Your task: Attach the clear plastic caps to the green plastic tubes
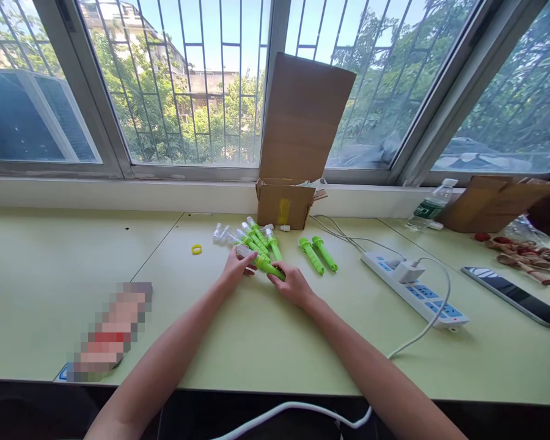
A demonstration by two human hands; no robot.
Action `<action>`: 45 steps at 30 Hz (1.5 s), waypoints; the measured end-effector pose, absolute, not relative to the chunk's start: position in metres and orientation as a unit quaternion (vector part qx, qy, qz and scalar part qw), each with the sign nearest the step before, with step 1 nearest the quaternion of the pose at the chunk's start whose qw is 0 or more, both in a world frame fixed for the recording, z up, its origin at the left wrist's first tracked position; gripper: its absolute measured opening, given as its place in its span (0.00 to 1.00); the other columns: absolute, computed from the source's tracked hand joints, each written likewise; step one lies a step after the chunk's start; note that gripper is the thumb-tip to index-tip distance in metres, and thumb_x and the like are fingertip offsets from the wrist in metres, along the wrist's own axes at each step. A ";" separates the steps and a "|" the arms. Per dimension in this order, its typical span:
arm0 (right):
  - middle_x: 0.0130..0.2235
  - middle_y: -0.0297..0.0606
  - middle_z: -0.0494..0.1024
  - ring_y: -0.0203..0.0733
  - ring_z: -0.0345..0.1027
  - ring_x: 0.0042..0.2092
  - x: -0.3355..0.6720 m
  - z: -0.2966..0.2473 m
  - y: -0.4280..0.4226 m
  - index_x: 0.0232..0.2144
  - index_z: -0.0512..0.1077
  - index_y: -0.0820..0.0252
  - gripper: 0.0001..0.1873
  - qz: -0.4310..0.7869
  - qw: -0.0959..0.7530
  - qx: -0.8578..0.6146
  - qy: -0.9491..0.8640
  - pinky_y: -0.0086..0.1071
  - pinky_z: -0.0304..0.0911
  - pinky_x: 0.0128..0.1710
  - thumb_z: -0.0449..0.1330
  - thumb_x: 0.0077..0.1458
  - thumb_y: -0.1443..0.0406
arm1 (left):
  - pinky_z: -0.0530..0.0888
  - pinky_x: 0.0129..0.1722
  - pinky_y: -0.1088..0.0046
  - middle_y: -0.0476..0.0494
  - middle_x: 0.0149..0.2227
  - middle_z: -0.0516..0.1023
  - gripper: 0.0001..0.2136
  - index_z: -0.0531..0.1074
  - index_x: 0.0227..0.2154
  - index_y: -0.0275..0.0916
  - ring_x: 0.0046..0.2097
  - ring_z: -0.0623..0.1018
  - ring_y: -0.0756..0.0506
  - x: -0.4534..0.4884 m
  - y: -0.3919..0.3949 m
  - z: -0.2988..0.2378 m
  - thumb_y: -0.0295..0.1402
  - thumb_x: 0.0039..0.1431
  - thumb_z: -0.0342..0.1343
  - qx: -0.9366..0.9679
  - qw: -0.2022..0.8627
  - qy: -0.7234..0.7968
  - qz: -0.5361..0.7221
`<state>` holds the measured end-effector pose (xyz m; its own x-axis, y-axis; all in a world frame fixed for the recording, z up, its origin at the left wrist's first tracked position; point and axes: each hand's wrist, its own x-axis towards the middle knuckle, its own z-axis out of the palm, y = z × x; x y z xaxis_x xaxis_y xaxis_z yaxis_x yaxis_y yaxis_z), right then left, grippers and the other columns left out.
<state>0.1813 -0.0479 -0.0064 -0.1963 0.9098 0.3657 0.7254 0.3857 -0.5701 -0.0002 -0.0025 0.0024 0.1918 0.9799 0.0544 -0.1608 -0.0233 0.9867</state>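
Note:
A bright green plastic tube (266, 267) with a clear end piece is held between my two hands, low over the table. My left hand (234, 269) is closed around the clear end. The green end is gripped by my right hand (294, 285), fingers wrapped round it. Just beyond my hands lies a pile of similar green tubes (255, 240) with clear tips. Several loose clear caps (219, 232) rest left of the pile. To the right, two green tubes (311, 255) without clear ends lie side by side.
An open cardboard box (275, 205) stands against the window sill. A yellow ring (197, 249) lies left of the pile. Rightward are a white power strip (415, 287) with cables, a phone (516, 296), a bottle (432, 206) and wooden pieces (527, 256). A blurred object (112, 330) lies front left.

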 end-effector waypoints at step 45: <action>0.35 0.37 0.78 0.42 0.70 0.34 0.182 -0.007 -0.046 0.42 0.72 0.57 0.17 0.158 0.340 -0.541 -0.753 0.32 0.62 0.34 0.56 0.50 0.59 | 0.73 0.22 0.75 0.46 0.31 0.74 0.24 0.60 0.39 0.38 0.26 0.76 0.49 -0.002 -0.001 0.001 0.44 0.44 0.62 0.525 0.575 0.396 0.486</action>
<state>0.1822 -0.0460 -0.0068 -0.1841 0.9221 0.3404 0.7072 0.3647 -0.6056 -0.0016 -0.0006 0.0013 0.2138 0.9754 0.0544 -0.1430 -0.0238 0.9894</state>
